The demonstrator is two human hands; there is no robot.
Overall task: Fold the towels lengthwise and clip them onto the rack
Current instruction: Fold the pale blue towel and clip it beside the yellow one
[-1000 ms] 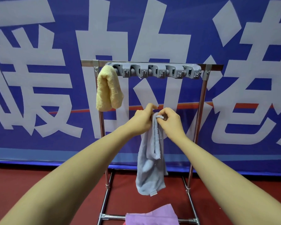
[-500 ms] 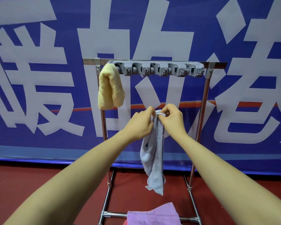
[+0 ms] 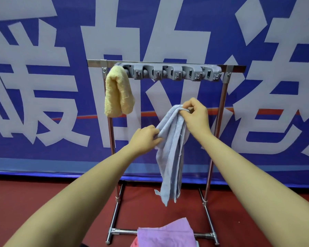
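I've got the blue-grey towel [image 3: 169,157] up in front of the rack [image 3: 223,104], held in the air between both hands, well below the grey clip bar [image 3: 168,73] that runs along the top rail. My right hand [image 3: 194,115] is up high, fingers curled and pinching the bunched top edge, so the length drops straight down from there and gravity keeps the layers lined up. My left hand [image 3: 144,138] sits lower and to the side, fingers closed on the towel's left edge partway down; I judge it's there to gather the loose layers into one narrow strip, because the clips look small and a wide, floppy bundle would not seat in one. The bottom of the towel hangs free above the red floor [image 3: 43,202], ragged, with a small tag sticking out, so I'd say the lengthwise fold is not tidy yet. On the far left of the bar the yellow towel [image 3: 118,94] is already up, draped in a doubled loop from the first clip, which leaves the clips to its right open for this one; whether each is truly free I can't tell from here, they're small. Down at the foot of the rack a purple towel [image 3: 166,234] lies waiting over the base bar, with a bit of pink beside it. Behind everything is the blue banner [image 3: 43,86] with big white characters. Next, as I read it, the pinched top needs lifting to a clip beside the yellow one.
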